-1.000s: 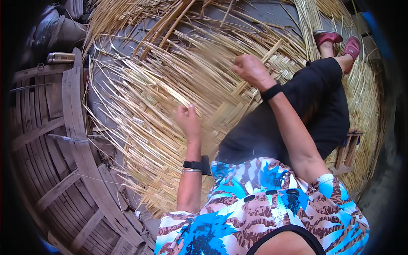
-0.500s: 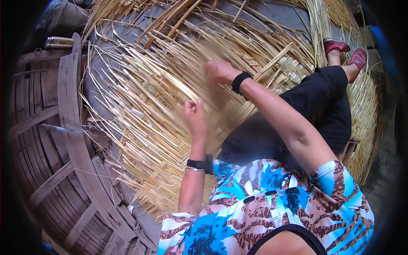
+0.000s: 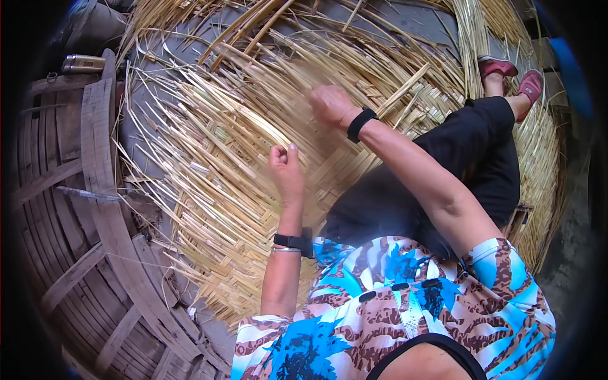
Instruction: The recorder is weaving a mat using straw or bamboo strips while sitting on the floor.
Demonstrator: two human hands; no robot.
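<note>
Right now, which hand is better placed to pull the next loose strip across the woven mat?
Probably the right hand: it lies among the loose strips at the woven mat's far edge, while the left hand is fisted nearer the body.

Our right hand (image 3: 329, 104) has swept leftward across the woven straw mat (image 3: 253, 190), from out near the knee to just above the left hand (image 3: 285, 168), and it blurs. Our left hand has closed into a looser fist, thumb raised.

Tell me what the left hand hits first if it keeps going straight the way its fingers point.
Likely the loose straw strips fanning beyond the woven mat; the left hand points up-frame across them, though depth is unclear.
</note>
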